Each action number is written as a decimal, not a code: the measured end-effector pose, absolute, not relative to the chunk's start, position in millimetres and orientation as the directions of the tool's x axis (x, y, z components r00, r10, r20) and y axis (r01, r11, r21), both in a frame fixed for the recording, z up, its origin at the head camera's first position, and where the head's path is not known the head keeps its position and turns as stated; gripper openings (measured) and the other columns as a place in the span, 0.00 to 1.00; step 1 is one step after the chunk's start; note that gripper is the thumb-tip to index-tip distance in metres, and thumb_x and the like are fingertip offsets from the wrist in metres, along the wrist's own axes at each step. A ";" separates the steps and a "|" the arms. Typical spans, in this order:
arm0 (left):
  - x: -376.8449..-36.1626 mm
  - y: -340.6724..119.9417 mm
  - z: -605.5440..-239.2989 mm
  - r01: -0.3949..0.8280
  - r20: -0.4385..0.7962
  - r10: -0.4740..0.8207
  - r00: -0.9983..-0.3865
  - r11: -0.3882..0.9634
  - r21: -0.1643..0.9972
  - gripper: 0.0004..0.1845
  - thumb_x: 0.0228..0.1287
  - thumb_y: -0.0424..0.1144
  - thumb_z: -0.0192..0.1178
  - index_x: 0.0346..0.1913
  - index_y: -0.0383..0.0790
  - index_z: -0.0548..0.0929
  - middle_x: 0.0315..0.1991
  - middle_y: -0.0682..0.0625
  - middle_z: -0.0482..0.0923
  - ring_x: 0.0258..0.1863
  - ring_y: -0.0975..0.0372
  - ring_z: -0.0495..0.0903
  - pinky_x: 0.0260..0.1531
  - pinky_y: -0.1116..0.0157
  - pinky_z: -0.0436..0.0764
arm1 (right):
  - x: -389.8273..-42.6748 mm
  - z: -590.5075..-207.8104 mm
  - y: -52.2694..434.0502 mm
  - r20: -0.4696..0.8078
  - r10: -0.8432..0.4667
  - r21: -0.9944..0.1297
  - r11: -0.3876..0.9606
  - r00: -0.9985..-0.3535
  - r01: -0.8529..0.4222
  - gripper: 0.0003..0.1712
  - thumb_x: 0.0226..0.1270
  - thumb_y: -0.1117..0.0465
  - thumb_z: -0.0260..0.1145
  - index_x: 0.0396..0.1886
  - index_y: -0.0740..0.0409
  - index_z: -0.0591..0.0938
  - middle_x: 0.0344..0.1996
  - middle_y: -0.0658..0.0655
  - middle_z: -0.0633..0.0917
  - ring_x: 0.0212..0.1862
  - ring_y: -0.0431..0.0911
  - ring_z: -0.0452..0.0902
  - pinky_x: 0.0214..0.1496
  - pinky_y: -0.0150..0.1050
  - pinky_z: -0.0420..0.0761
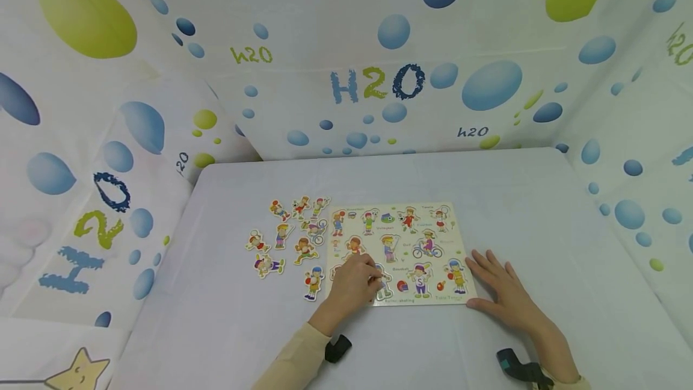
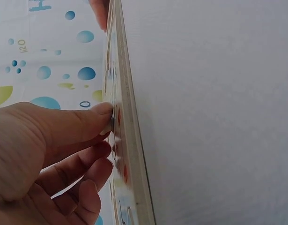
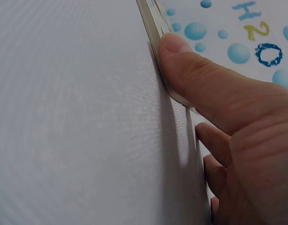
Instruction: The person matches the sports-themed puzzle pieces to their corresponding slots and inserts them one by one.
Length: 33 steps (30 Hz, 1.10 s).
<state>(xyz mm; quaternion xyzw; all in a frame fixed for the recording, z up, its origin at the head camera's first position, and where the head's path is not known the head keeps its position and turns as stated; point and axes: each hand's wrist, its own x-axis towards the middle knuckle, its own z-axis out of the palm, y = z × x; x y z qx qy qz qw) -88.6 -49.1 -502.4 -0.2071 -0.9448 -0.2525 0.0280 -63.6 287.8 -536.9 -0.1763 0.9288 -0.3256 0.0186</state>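
Ten or so loose cut-out pieces [image 1: 289, 239] lie on the table [image 1: 541, 197] just left of the puzzle board [image 1: 403, 251], so most of the job is left, I'd say (counting is rough, a few overlap). My left hand [image 1: 352, 284] is over the board's near-left part, fingers curled, thumb and forefinger pinching what looks like a small figure piece [image 1: 383, 286] right at the board's surface; in the left wrist view the fingertips [image 2: 104, 112] press against the board's face, but I can't tell whether the piece is seated in its slot yet. My right hand [image 1: 503, 290] lies flat w/ fingers straight and spread on the table at the board's right edge, the thumb touching that edge near the near-right corner, steadying it; the right wrist view shows the thumb pushing against the board's rim [image 3: 155, 21]. As for progress: the board shows printed sport kids in every spot, approx. a dozen, and from the head view I can't separate slots already filled from bare printed ones, so "done" is hard to count. Judging by the pile, maybe one piece is going in now & the rest wait. Table is covered in pale cloth, walls around are white sheets w/ blue and green bubbles and "H2O" lettering [image 1: 376, 84].
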 end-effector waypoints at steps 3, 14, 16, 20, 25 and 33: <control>-87.9 -49.3 -502.2 0.405 0.161 0.375 -0.913 0.785 0.468 0.05 0.53 0.37 0.72 0.33 0.43 0.91 0.31 0.55 0.80 0.31 0.65 0.74 0.26 0.73 0.72 | -63.3 -536.2 287.6 0.070 -0.336 -0.613 0.729 -0.939 -0.307 0.47 0.54 0.46 0.73 0.73 0.53 0.67 0.73 0.67 0.62 0.78 0.61 0.41 0.77 0.57 0.30; -84.4 -67.2 -491.8 0.367 0.163 0.331 -0.930 0.795 0.482 0.11 0.51 0.39 0.74 0.39 0.43 0.91 0.36 0.55 0.81 0.37 0.63 0.78 0.36 0.67 0.78 | -61.9 -535.9 286.7 0.078 -0.331 -0.618 0.724 -0.940 -0.306 0.47 0.54 0.47 0.74 0.73 0.54 0.67 0.73 0.67 0.62 0.78 0.62 0.41 0.76 0.59 0.30; -83.3 -76.6 -488.6 0.354 0.172 0.309 -0.935 0.793 0.496 0.13 0.48 0.38 0.75 0.40 0.43 0.90 0.36 0.54 0.81 0.38 0.62 0.78 0.36 0.66 0.78 | -61.7 -536.1 286.5 0.091 -0.333 -0.620 0.719 -0.938 -0.315 0.47 0.54 0.47 0.74 0.72 0.54 0.67 0.73 0.67 0.63 0.78 0.61 0.41 0.76 0.59 0.31; -81.0 -100.6 -485.3 0.305 0.201 0.232 -0.952 0.785 0.539 0.15 0.46 0.37 0.76 0.40 0.42 0.90 0.37 0.54 0.81 0.38 0.61 0.79 0.37 0.63 0.79 | -60.8 -536.9 286.2 0.103 -0.336 -0.618 0.716 -0.936 -0.325 0.46 0.55 0.48 0.74 0.72 0.55 0.67 0.73 0.67 0.63 0.79 0.59 0.40 0.76 0.59 0.31; -78.5 -134.1 -481.2 0.196 0.178 0.106 -0.978 0.752 0.630 0.16 0.46 0.33 0.76 0.41 0.39 0.89 0.38 0.51 0.82 0.38 0.59 0.79 0.35 0.63 0.77 | -60.6 -537.7 286.3 0.099 -0.337 -0.618 0.717 -0.936 -0.323 0.46 0.55 0.48 0.73 0.72 0.54 0.67 0.73 0.66 0.63 0.79 0.57 0.40 0.77 0.57 0.30; -76.2 -173.1 -487.6 0.094 0.121 0.012 -0.993 0.708 0.700 0.16 0.48 0.33 0.75 0.44 0.41 0.89 0.39 0.51 0.83 0.35 0.60 0.77 0.29 0.69 0.74 | -61.8 -538.1 286.8 0.092 -0.334 -0.615 0.722 -0.938 -0.318 0.46 0.55 0.47 0.73 0.72 0.54 0.67 0.73 0.66 0.63 0.79 0.56 0.40 0.77 0.56 0.30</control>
